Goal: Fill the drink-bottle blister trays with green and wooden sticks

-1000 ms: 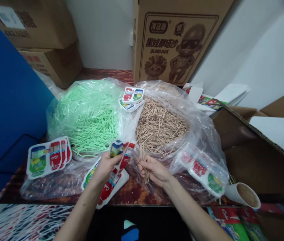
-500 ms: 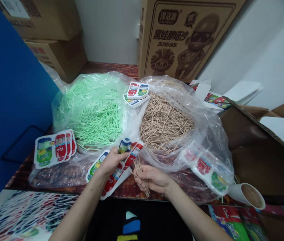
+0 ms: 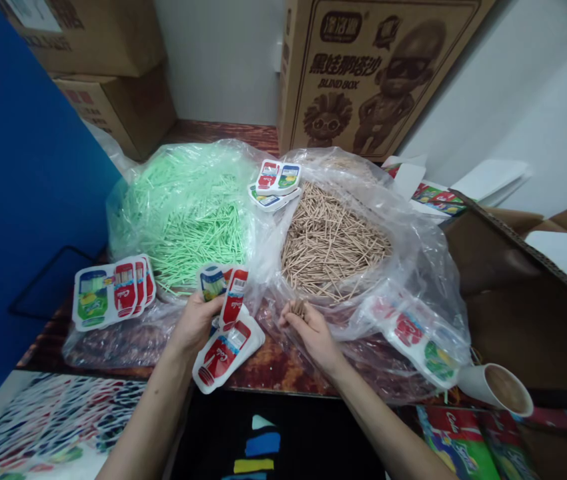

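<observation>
My left hand (image 3: 192, 325) is closed around printed cola packs (image 3: 224, 353), flat white-edged ones with red bottle pictures. A red flap stands up over them beside my thumb. In my right hand (image 3: 317, 339) a small bunch of brown sticks (image 3: 297, 308) is gripped, ends pointing up. Just beyond that hand lies a heap of brown sticks (image 3: 333, 247) in an open clear plastic bag (image 3: 426, 267). Light green sticks (image 3: 203, 233) fill another clear bag to the left, past my left hand.
Several printed packs (image 3: 94, 299) overlap at the left, and two or so lie between the bags (image 3: 276, 183). More packs (image 3: 411, 337) rest on plastic at the right, near a paper cup (image 3: 496, 390). An open carton (image 3: 523, 300) borders the right; a tall box (image 3: 373, 80) stands behind.
My hands have moved apart. The left drew the packs leftward, and the right moved slightly right and up, turning its brown sticks from sloping downward to end-up.
</observation>
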{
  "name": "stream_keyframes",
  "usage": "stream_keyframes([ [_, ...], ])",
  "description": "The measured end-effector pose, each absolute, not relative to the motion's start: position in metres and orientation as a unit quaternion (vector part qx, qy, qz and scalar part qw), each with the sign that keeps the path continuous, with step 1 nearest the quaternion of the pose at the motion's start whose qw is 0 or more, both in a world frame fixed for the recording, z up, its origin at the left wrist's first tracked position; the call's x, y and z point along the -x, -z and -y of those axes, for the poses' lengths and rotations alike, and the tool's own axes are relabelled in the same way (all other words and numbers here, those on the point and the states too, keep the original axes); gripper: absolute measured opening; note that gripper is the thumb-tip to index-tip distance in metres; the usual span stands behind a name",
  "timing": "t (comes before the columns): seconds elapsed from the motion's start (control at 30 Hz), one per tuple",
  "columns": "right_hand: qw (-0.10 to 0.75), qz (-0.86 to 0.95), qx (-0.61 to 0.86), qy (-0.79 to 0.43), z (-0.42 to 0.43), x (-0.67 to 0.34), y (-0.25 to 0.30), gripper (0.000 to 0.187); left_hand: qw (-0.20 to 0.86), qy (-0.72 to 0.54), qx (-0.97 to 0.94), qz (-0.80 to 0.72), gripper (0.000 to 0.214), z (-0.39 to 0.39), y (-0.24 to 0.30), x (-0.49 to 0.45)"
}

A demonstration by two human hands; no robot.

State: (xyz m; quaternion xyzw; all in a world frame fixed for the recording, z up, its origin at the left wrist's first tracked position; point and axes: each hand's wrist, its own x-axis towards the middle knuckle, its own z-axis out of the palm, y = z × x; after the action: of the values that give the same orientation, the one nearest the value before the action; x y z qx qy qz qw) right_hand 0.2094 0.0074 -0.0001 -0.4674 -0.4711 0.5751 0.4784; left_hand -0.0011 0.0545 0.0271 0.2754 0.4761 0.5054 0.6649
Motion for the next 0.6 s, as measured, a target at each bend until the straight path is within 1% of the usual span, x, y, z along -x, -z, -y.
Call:
stream_keyframes([
  [0.07, 0.483, 0.518, 0.493, -0.506, -0.006, -0.21, 0.009, 0.014, 0.67, -0.505, -0.26, -0.479, 0.029, -0.05, -0.027, 0.002],
  [0.13, 0.484, 0.53, 0.509, -0.475, -0.002, -0.209, 0.02, 0.014, 0.68, -0.496, -0.251, -0.478, 0.031, -0.044, -0.024, 0.001],
  [0.27, 0.492, 0.513, 0.526, -0.466, 0.003, -0.203, 0.033, 0.013, 0.689, -0.489, -0.235, -0.48, 0.032, -0.035, -0.018, -0.002],
  [0.47, 0.491, 0.528, 0.537, -0.439, 0.008, -0.197, 0.022, 0.012, 0.689, -0.487, -0.217, -0.491, 0.031, -0.03, -0.017, -0.001],
  [0.6, 0.484, 0.533, 0.542, -0.433, 0.009, -0.198, 0.026, 0.013, 0.687, -0.487, -0.22, -0.492, 0.031, -0.027, -0.017, -0.002],
])
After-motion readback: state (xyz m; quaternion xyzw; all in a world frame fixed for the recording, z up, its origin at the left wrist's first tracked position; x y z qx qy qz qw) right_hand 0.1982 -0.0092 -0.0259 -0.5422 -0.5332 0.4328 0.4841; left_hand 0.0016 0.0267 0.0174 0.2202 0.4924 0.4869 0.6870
